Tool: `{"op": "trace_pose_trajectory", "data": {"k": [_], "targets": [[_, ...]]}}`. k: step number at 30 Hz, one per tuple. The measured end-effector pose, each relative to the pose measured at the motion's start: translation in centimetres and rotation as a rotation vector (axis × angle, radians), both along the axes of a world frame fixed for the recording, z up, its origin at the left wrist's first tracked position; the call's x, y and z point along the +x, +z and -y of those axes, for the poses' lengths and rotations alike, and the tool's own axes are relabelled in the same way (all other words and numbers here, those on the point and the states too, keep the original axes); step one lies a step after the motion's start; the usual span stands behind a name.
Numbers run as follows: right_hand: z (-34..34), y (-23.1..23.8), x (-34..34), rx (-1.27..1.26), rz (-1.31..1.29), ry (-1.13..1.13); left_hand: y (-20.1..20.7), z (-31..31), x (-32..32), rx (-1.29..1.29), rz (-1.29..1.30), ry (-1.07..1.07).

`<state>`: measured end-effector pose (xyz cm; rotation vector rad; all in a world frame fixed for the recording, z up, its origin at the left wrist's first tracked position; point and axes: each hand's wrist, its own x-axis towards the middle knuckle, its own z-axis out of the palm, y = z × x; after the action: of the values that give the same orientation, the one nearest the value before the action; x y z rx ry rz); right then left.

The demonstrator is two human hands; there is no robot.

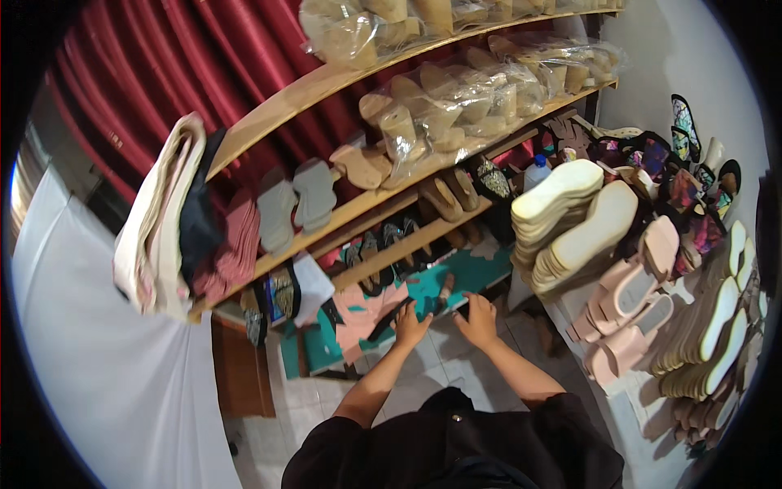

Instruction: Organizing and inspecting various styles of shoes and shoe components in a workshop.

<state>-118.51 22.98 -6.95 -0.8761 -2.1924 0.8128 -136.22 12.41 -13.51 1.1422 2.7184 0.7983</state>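
Both my hands are at the near edge of a low teal-topped bench (423, 293). My left hand (412, 328) has its thumb apart from its fingers, beside a dark strip (383, 324) and cut pink sheet material (358, 310). To its right, my right hand (479, 319) also has thumb and fingers apart, at the bench edge. A small dark shape shows by its fingertips; I cannot tell what it is. Between the hands, farther back on the bench, lies a small brownish-pink piece (446, 287). I see nothing clearly held in either hand.
Wooden shelves (285, 94) above the bench carry bagged shoe lasts (456, 98), grey soles (314, 194) and sandals (444, 200). A white table (635, 407) at right bears stacked cream insoles (562, 191) and pink slides (627, 289). White cloth (106, 342) hangs at left.
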Motion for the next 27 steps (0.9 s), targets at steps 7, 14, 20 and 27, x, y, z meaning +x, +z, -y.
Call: {"op": "trace_pose_trajectory", "data": {"k": [7, 14, 20, 27], "targets": [[-7.5, -7.5, -17.6, -0.101, -0.008, -0.125, -3.8, -9.2, -11.2, 0.342, 0.085, -0.012], [-12.2, -10.8, -24.5, -0.127, 0.235, -0.072, -6.6, -13.9, -14.5, 0.395, 0.061, 0.023], [-11.6, -11.7, -25.1, -0.257, 0.155, -0.077, -8.3, -15.8, -14.3, 0.556, 0.301, 0.108], [-8.6, -6.7, -21.0, -0.18, 0.005, -0.142, -5.1, -12.4, -11.2, 0.689, 0.063, 0.223]]}}
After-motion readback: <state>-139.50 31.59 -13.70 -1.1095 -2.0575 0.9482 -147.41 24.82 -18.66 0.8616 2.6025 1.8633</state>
